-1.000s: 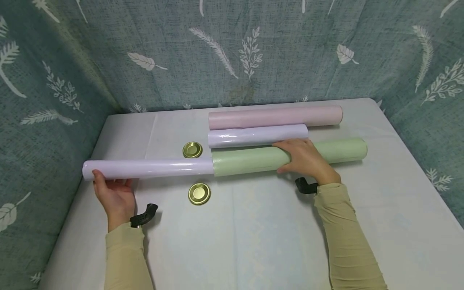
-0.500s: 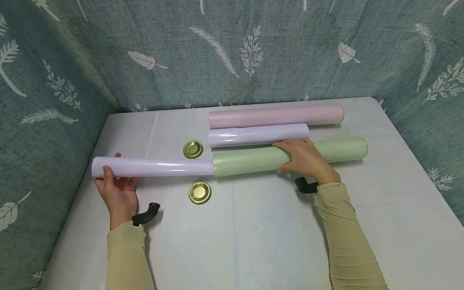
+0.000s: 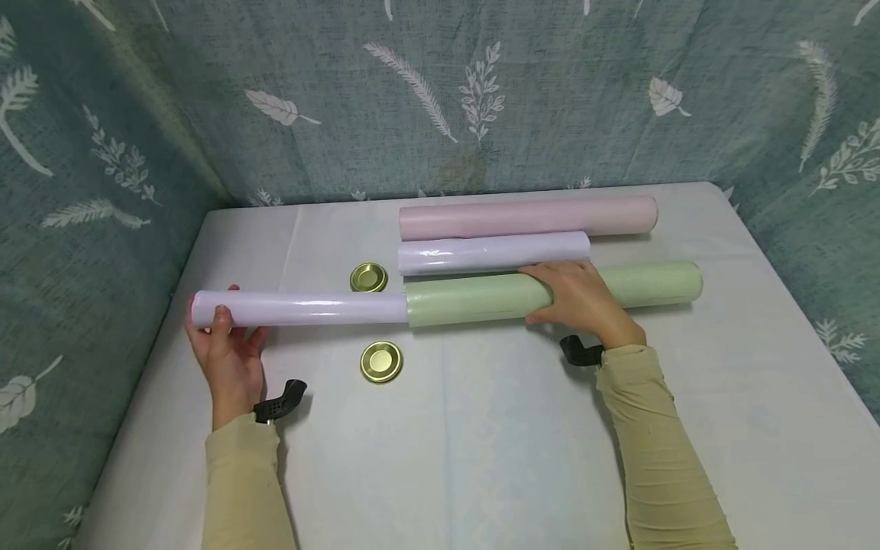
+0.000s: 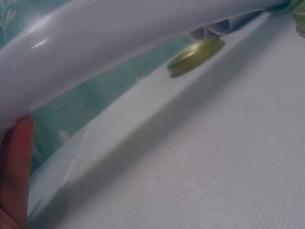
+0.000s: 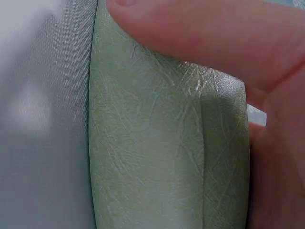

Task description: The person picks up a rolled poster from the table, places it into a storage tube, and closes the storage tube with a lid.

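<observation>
My left hand [image 3: 232, 365] grips the left end of a glossy lavender tube [image 3: 316, 308], thumb on the near side and fingers beneath and behind. In the left wrist view, that tube hangs above the tabletop and casts a long shadow. Its right end sits inside the open left end of a thicker green tube [image 3: 474, 299], so that part is hidden. My right hand [image 3: 580, 302] holds the green tube near its middle from above. The right wrist view shows a thumb [image 5: 200, 38] across its creased green surface [image 5: 147, 143].
Behind the green tube lie a shorter lavender tube [image 3: 493, 253] and a pink tube [image 3: 528, 218]. Two gold round lids [image 3: 368, 277] rest on the white table [image 3: 522, 443], one behind and one in front of the held lavender tube. Leaf-patterned green cloth [image 3: 309, 153] encloses the table.
My left hand has moved right with the lavender tube, and less of the tube shows outside the green one. The right hand and green tube have stayed about where they were.
</observation>
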The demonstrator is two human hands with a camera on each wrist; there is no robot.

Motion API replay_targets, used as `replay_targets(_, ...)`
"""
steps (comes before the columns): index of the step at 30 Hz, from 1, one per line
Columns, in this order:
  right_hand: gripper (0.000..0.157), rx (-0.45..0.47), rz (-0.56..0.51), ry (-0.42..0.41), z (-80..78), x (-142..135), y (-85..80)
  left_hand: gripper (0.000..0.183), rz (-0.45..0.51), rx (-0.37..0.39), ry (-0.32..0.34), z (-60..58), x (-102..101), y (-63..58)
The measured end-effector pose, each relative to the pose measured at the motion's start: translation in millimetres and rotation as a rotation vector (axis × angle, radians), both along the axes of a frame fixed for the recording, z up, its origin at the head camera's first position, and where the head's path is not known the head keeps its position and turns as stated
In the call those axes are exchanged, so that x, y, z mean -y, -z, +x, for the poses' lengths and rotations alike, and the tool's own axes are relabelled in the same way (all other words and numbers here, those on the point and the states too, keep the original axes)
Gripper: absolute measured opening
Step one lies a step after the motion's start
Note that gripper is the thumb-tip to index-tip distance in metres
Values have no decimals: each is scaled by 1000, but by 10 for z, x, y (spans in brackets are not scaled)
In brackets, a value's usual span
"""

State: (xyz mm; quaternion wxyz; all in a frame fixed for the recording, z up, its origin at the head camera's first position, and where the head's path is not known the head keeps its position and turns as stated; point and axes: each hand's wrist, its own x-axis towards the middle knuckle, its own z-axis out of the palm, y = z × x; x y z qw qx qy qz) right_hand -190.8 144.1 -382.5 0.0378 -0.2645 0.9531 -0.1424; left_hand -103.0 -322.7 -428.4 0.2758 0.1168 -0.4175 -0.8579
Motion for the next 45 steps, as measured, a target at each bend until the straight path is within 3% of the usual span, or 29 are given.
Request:
replay_targets(21,80,-12,9,-4,0,-37,32,54,-127,31,106,-29,-40,29)
replay_targets(38,80,11,2,-5,-9,-32,16,56,-304,217,132,-14,-93,-61)
replay_targets(45,70,54,-45,-28,-8,-41,-22,54,-406,293,135,5,-96,-75)
